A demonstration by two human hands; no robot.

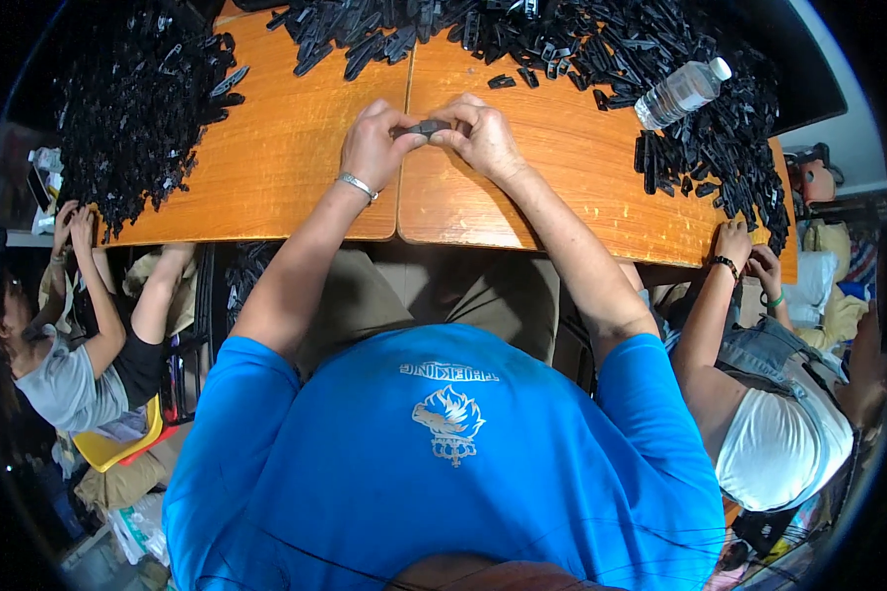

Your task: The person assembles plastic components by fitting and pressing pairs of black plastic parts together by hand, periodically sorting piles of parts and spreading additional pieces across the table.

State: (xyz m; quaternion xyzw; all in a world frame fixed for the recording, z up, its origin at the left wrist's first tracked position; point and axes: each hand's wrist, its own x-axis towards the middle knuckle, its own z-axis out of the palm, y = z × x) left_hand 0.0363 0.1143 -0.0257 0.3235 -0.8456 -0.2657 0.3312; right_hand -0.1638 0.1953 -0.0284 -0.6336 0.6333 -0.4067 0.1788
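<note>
1 dark part (427,127), left hand (374,140) and right hand (485,140) pinching it, wooden table (291,118)

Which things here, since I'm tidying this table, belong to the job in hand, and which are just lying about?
Likely the job's:
small dark piece, pinched between left fingers and right fingers
heaped black pieces
wooden table

Likely just lying about:
clear bottle, white cap
whitish bag, lower left
</note>
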